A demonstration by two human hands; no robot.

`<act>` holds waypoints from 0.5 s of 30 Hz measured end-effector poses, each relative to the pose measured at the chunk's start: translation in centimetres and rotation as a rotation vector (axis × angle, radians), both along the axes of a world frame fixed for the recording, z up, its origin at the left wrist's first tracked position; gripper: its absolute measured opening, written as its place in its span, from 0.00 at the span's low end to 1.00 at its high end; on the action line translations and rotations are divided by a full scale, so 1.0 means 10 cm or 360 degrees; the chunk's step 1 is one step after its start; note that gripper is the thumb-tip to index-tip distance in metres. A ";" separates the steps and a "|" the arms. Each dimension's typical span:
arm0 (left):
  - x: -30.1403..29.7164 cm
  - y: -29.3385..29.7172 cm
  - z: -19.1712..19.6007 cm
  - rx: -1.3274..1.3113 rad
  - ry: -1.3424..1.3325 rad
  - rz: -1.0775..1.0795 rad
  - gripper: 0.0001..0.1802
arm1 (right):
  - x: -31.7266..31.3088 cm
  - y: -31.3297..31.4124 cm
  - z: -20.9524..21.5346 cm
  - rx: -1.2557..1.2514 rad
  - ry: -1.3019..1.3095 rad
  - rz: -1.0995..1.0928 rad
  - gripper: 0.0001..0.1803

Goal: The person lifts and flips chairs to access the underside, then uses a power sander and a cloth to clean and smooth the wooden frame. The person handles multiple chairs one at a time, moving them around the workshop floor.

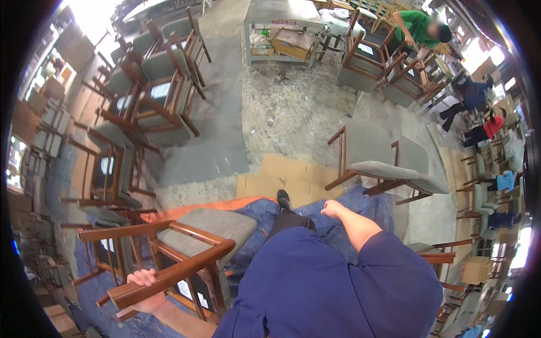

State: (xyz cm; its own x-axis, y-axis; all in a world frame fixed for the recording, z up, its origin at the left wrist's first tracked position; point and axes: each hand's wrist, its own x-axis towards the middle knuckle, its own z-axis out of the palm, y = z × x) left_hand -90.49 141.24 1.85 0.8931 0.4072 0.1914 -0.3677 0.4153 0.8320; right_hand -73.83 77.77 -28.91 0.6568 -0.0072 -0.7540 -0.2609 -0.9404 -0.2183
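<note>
My left hand (145,287) is wrapped round a dark wooden leg or rail of a chair (194,265) at the lower left. The chair is tipped over, with its grey upholstered part toward the middle and a dark underside with white labels partly showing. My right hand (331,208) hangs in front of my body, its fingers curled and nothing visible in them. Beneath me, a blue tarp (366,211) covers the floor, and one dark shoe (283,198) shows at its edge, by a flat cardboard sheet (282,174).
Overturned grey chairs (160,90) stand stacked along the left. Two upright grey chairs (366,146) are ahead on the right. At the back is a worktable (282,11) with a lower shelf. A person in green (414,28) handles chairs at the far right, with others beyond.
</note>
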 end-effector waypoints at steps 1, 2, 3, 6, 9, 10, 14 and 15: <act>0.32 -0.15 0.16 0.0047 -0.0040 -0.0071 0.26 | 0.17 -0.04 -0.09 0.0019 0.0020 -0.0042 0.26; 0.62 -0.32 0.31 0.0032 -0.0069 -0.0125 0.25 | 0.32 -0.05 -0.18 0.0063 -0.0027 -0.0110 0.24; 0.96 -0.53 0.49 0.0037 -0.0091 -0.0183 0.25 | 0.44 0.02 -0.30 0.0145 -0.0141 -0.0239 0.23; 2.04 -1.19 1.08 0.0094 -0.0116 -0.0319 0.22 | 0.87 0.38 -0.50 0.0407 -0.0458 -0.0725 0.18; 3.25 -1.96 1.47 -0.0016 -0.0304 -0.0676 0.24 | 1.63 0.22 -0.67 0.0527 -0.0743 -0.1262 0.16; 3.54 -2.15 1.62 -0.0012 -0.0310 -0.0741 0.29 | 1.90 0.17 -0.68 0.0573 -0.0724 -0.1344 0.16; 4.47 -2.35 2.17 -0.0033 -0.0321 -0.1002 0.34 | 2.72 -0.03 -0.56 0.0641 -0.0449 -0.1226 0.17; 4.73 -2.32 2.25 -0.0038 -0.0346 -0.1092 0.33 | 2.90 -0.14 -0.53 0.0604 -0.0391 -0.1157 0.18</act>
State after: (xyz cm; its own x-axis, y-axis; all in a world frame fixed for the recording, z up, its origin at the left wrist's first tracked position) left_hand -43.20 118.07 24.35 0.8917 -0.2259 0.3923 -0.1739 0.6292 0.7575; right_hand -44.79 76.37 -34.24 0.7320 -0.2660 -0.6273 -0.6749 -0.4094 -0.6139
